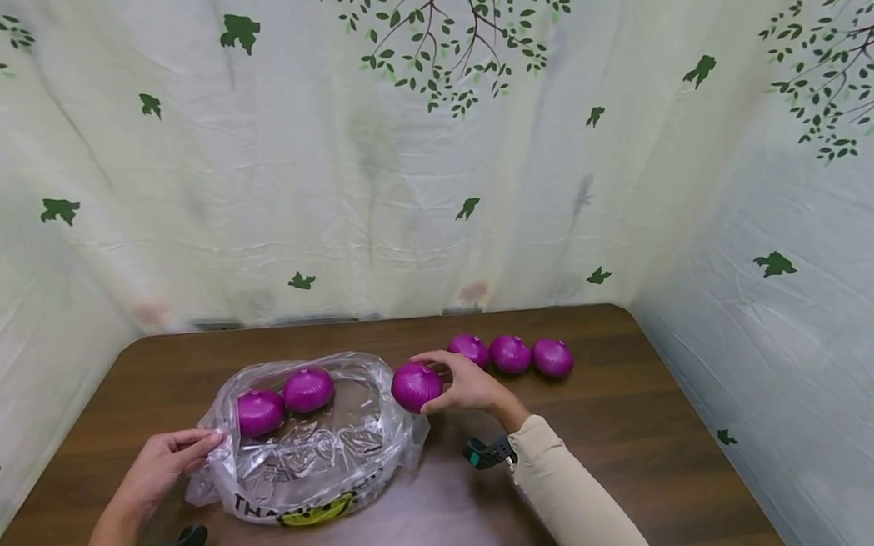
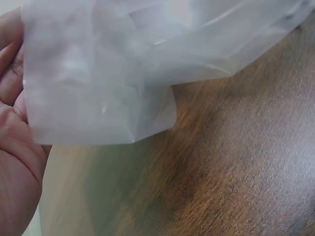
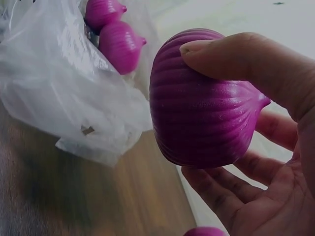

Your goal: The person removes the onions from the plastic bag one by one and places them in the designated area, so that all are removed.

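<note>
A clear plastic bag [image 1: 321,472] with printed lettering lies on the table, its mouth spread wide. Two purple onions [image 1: 308,389] sit inside it, toward the back left. My left hand [image 1: 165,463] pinches the bag's left rim between thumb and fingers; in the left wrist view the plastic [image 2: 98,73] covers most of the fingertips. At the bag's right edge, my right hand [image 1: 468,384] holds another purple onion [image 3: 206,105], thumb on one side and fingers on the other. In the head view this onion overlaps the bag's right rim.
Three more purple onions [image 1: 510,354] stand in a row behind and right of my right hand. The brown wooden table [image 1: 644,461] extends to a pale curtain [image 1: 371,185] with leaf prints at the back and sides. Dark straps [image 1: 490,453] sit at both wrists.
</note>
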Motion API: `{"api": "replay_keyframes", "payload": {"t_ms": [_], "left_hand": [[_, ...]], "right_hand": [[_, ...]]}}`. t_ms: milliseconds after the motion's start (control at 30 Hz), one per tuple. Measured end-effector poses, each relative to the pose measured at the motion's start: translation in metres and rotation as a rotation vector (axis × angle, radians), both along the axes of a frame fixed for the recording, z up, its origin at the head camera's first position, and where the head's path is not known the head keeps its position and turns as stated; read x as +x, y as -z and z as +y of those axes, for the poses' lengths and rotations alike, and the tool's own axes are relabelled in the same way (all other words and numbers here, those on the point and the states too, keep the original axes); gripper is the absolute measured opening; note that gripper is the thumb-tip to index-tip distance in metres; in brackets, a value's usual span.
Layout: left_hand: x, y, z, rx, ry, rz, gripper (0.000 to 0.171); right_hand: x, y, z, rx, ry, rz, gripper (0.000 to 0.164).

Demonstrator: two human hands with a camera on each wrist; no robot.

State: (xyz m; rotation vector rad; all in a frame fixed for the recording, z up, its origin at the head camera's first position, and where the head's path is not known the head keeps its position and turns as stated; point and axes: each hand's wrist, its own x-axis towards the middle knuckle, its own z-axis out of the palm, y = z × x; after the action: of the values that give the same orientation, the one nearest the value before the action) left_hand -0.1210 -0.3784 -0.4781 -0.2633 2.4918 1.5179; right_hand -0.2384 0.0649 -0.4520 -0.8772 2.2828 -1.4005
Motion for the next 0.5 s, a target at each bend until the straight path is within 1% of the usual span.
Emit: {"api": "replay_keyframes", "payload": {"t_ms": [167, 400, 500], "left_hand": [[-0.001, 0.001, 0.0, 0.01, -0.002, 0.018, 0.046], [-0.001, 0.002, 0.0, 0.007, 0.002, 0.017, 0.047], [-0.001, 0.002, 0.0, 0.01, 0.006, 0.028, 0.046]], "right_hand": [[0.002, 0.005, 0.008, -0.021, 0.019, -0.005, 0.073], [0.006, 0.011, 0.017, -0.063, 0.046, -0.003, 0.072], [0.006, 0.014, 0.021, -0.07, 0.051, -0.001, 0.073]]}}
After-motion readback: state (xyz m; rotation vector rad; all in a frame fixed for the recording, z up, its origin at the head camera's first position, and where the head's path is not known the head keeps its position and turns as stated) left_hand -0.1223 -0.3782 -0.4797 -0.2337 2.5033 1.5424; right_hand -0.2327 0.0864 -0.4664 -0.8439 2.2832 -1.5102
